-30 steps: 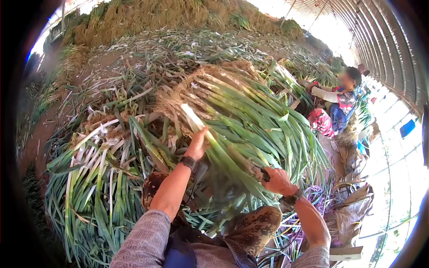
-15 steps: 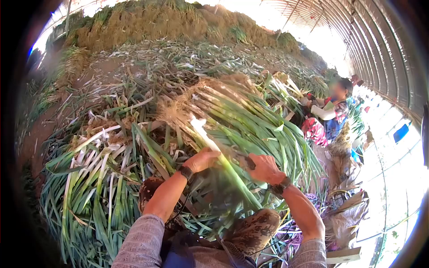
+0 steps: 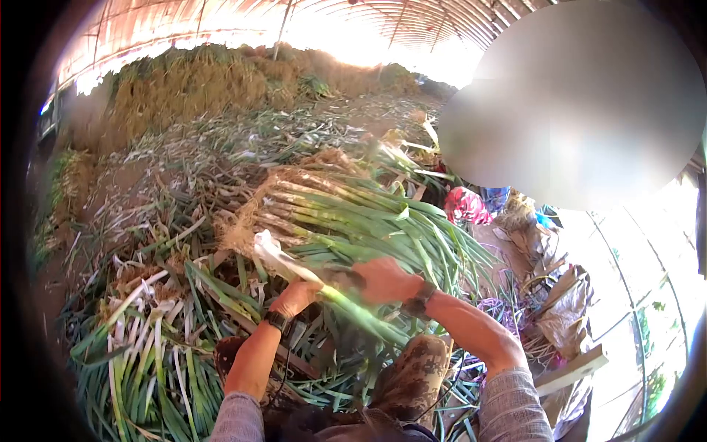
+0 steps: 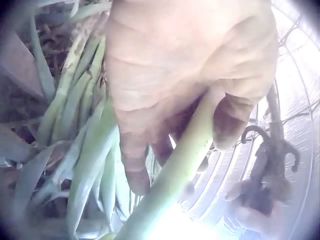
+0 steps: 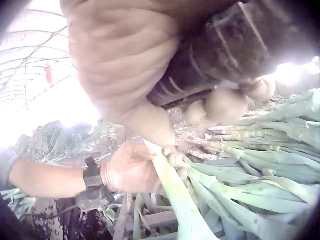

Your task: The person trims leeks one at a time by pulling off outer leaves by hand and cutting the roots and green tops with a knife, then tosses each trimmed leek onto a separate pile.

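Observation:
My left hand (image 3: 296, 296) grips a leek (image 3: 274, 256) around its stalk, the white end pointing up and away, the green leaves running down toward my knees. In the left wrist view the thumb and fingers wrap around the pale green stalk (image 4: 175, 175). My right hand (image 3: 387, 280) is close to the right of the left hand, over the leek's green part. Its fingers curl around a dark brown ribbed handle (image 5: 220, 50) in the right wrist view; the rest of that tool is hidden. The right thumb overlaps the leek there.
A bundle of untrimmed leeks (image 3: 353, 214) with brown roots lies just ahead. More leeks (image 3: 169, 353), with white stems, are heaped at my left. Leaf scraps (image 3: 169, 184) cover the ground. Crumpled sacks (image 3: 563, 313) and a wooden board (image 3: 571, 370) stand at right.
My right hand has moved from low on the leaves up beside the left hand. The leek has been drawn left and nearer. My head view has tilted up and turned right.

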Available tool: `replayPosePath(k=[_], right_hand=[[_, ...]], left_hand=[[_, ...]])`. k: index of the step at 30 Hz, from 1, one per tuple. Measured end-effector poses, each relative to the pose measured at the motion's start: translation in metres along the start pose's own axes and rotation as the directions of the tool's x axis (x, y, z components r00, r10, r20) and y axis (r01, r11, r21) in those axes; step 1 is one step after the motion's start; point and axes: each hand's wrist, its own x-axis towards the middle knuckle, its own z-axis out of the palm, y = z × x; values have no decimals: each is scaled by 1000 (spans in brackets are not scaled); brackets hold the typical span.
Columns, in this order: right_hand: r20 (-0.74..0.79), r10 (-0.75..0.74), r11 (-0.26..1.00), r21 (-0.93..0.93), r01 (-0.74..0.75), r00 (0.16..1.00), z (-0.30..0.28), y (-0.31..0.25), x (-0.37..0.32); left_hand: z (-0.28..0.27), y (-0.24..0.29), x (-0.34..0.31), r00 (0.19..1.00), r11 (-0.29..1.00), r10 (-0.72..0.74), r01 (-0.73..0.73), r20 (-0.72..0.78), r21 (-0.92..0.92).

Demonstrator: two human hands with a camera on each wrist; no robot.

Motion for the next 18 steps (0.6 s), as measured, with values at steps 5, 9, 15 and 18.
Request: replayPosePath(k=[5,9,15,18], right_hand=[[46,122,989,78,-125,992,-10,7,-30],[83,132,991,2,-133,988,-16,7,-61],[45,167,976,131,-172,985,-11,6,-50],[92,81,990,105,-91,992,-2,0,-37]], left_hand=[[-5,28,9,952,905,227,-283,-204,-317],[-42,68,-1,796,731,461,-591,-392,-341],[-47,12,10,799,842,215,-443,-562,-308],[-24,24,-6,846,826,242,-436,-475,-356]])
